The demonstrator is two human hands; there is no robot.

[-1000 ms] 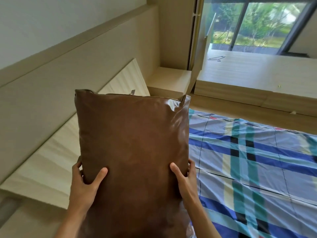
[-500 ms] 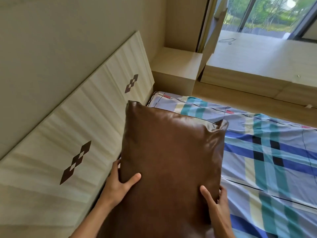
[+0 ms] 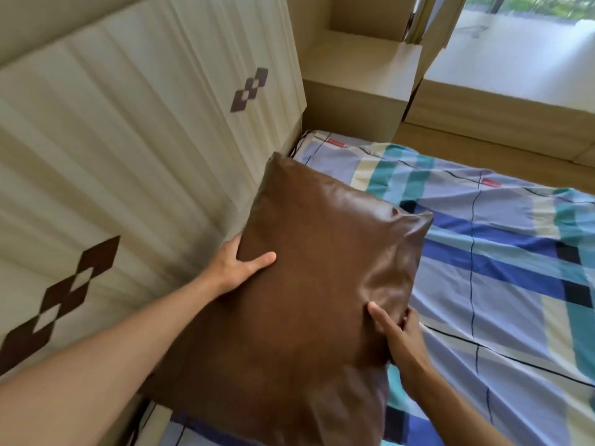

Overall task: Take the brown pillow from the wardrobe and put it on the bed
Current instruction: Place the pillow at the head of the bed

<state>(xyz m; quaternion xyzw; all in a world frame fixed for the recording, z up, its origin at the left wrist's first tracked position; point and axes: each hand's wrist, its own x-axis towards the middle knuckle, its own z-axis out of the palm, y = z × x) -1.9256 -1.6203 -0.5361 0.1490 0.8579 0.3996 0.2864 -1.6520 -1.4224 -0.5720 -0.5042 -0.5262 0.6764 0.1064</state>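
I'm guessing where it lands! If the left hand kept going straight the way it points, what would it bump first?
The left hand grips the brown pillow by its edge, so that comes first. Pushed on together, they would probably meet the bed near the headboard; depth is unclear.

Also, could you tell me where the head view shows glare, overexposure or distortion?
Head view: soft daylight sheen on the brown pillow near its upper edge; the window ledge is washed out; wide-angle stretch fans the headboard ribs.

Bare left forearm [image 3: 106, 365], bare right forearm [image 3: 450, 410], bare left hand [image 3: 236, 268], bare right hand [image 3: 402, 342]
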